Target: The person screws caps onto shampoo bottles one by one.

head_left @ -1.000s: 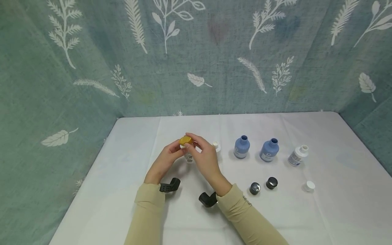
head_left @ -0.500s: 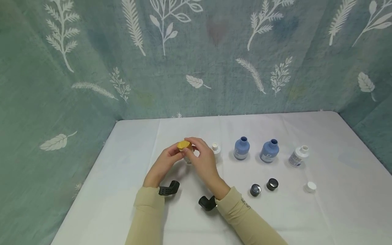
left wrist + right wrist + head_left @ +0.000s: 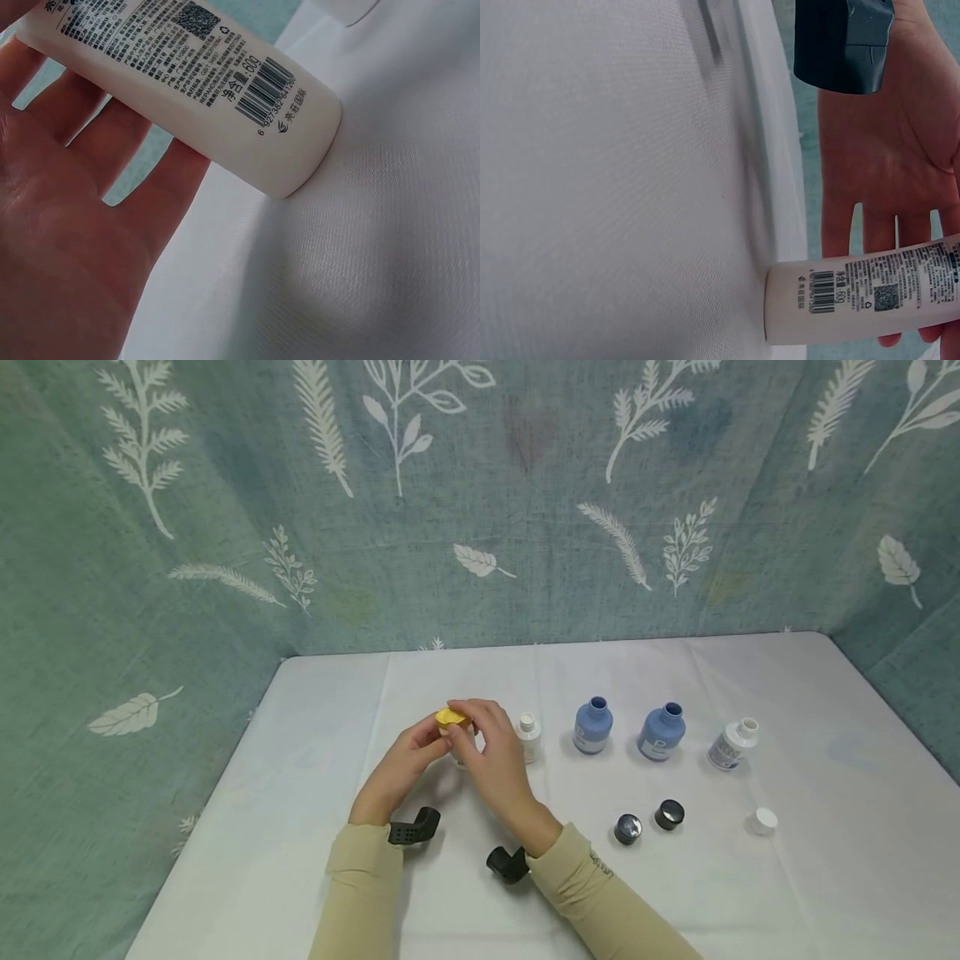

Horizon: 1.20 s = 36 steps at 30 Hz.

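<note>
White bottle (image 3: 866,294) with black barcode (image 3: 822,292)

Yellow cap (image 3: 452,718), white bottle (image 3: 202,90); leaf-patterned green cloth (image 3: 525,518)

White bottle (image 3: 187,97) reads "净含量:60g" near a barcode (image 3: 267,91) starting 6 927382, a QR code (image 3: 196,20) and a recycling sign (image 3: 224,30). Right-hand blue bottle (image 3: 662,732) bears a letter P; smaller print illegible.

Forearms (image 3: 366,893) angle inward, left fingers (image 3: 424,727) and right fingers (image 3: 477,708) close together.
</note>
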Each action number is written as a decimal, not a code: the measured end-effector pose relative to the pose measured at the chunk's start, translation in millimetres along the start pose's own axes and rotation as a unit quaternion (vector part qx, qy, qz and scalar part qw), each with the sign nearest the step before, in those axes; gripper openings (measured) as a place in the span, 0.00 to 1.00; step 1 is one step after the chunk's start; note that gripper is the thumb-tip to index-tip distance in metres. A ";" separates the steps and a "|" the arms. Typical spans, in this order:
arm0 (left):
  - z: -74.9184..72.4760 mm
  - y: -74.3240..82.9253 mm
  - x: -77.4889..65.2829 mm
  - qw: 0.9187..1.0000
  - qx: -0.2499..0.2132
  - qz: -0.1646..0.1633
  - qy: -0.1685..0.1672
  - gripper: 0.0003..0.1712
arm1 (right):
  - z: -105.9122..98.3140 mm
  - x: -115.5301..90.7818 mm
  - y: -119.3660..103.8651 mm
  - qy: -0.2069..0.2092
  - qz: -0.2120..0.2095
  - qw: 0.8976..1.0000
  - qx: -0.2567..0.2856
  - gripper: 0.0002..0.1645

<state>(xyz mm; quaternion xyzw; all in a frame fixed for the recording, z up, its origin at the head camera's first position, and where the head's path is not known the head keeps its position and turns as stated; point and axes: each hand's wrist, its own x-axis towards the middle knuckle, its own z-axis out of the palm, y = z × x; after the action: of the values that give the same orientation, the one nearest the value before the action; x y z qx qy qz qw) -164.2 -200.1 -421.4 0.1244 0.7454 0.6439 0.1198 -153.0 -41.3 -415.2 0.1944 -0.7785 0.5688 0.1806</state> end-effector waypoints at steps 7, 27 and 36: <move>-3.7 -9.3 2.1 1.000 0.004 0.001 0.002 0.26 | 0.7 -1.0 0.0 0.000 -0.006 1.000 -0.005 0.13; -1.1 -5.6 -2.1 0.999 0.012 -0.029 0.010 0.27 | -3.0 -4.0 0.7 -0.018 0.009 0.999 0.033 0.28; -3.3 -4.8 -0.7 1.000 0.019 -0.009 0.008 0.27 | -1.1 -3.3 0.4 0.001 0.013 0.999 0.052 0.24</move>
<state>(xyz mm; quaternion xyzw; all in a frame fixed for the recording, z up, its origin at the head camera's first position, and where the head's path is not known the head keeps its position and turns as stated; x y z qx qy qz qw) -164.8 -204.1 -425.7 0.1145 0.7594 0.6297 0.1170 -150.4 -39.8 -416.8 0.1931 -0.7500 0.6112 0.1632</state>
